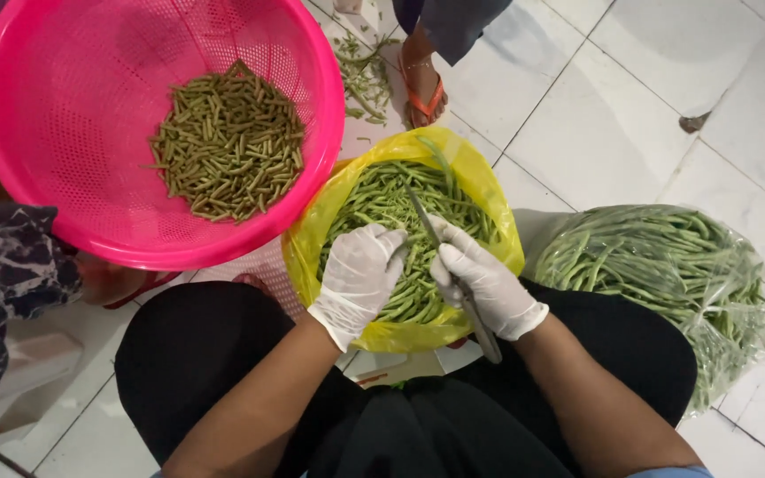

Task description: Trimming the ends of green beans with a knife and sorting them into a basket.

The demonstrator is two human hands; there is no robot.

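Note:
Both my hands wear white gloves and hover over a yellow plastic bag (pixel 480 177) full of whole green beans (pixel 382 199). My left hand (pixel 358 273) is curled, pinching a green bean above the bag. My right hand (pixel 482 280) grips a knife (pixel 431 232); its thin blade points up over the beans and its handle sticks out below my wrist. To the upper left, a pink perforated basket (pixel 73 115) holds a heap of cut bean pieces (pixel 227 146).
A clear plastic bag of long green beans (pixel 666 265) lies on the white tiled floor at right. Another person's foot in an orange sandal (pixel 422 84) stands at the top beside bean trimmings (pixel 363 75). A patterned sleeve (pixel 2 274) is at left.

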